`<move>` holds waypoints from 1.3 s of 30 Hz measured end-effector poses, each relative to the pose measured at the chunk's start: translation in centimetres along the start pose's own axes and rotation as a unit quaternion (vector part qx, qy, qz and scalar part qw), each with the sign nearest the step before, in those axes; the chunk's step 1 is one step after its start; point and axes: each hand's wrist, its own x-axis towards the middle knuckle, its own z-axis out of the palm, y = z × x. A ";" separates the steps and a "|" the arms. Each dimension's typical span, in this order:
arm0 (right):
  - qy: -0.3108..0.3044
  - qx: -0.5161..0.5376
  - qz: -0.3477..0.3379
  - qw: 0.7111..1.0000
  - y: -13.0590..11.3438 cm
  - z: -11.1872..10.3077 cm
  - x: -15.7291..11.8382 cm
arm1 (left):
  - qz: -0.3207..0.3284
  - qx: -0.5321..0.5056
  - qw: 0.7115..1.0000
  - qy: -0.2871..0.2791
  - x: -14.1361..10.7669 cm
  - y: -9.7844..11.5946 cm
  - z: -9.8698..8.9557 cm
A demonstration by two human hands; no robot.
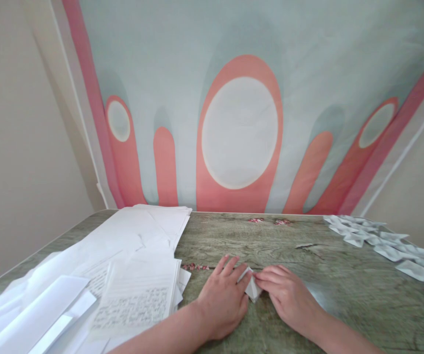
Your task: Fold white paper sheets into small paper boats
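Observation:
A small folded white paper [253,290] lies on the wood-grain table, between my two hands. My left hand [223,297] rests over its left side, index finger and thumb side against it, the other fingers stretched forward on the table. From the right, my right hand [289,295] pinches the paper's edge with fingers pressed together. Part of the paper is hidden under the left fingers. Close to my left forearm is a stack of handwritten sheets [134,305].
Loose white papers [153,221] spread over the table's left side, with folded strips [49,314] near the front. Rows of folded paper pieces [392,252] line the right edge. A patterned panel [175,64] stands behind the wood-grain table [226,236].

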 end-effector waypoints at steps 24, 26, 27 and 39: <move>-0.079 -0.048 -0.001 0.996 -0.6 -0.9 -0.1 | -0.045 0.123 0.991 -0.007 -0.4 1.7 1.4; -0.068 -0.059 -0.012 0.996 -0.3 -0.6 -0.1 | -0.048 0.134 0.990 -0.012 -0.2 1.6 1.6; -0.064 -0.059 -0.018 0.996 -0.1 -0.4 -0.1 | -0.048 0.138 0.989 -0.015 0.0 1.5 1.6; -0.045 0.003 -0.032 0.998 0.4 -0.6 0.0 | -0.044 0.052 0.997 -0.032 1.0 0.0 -0.3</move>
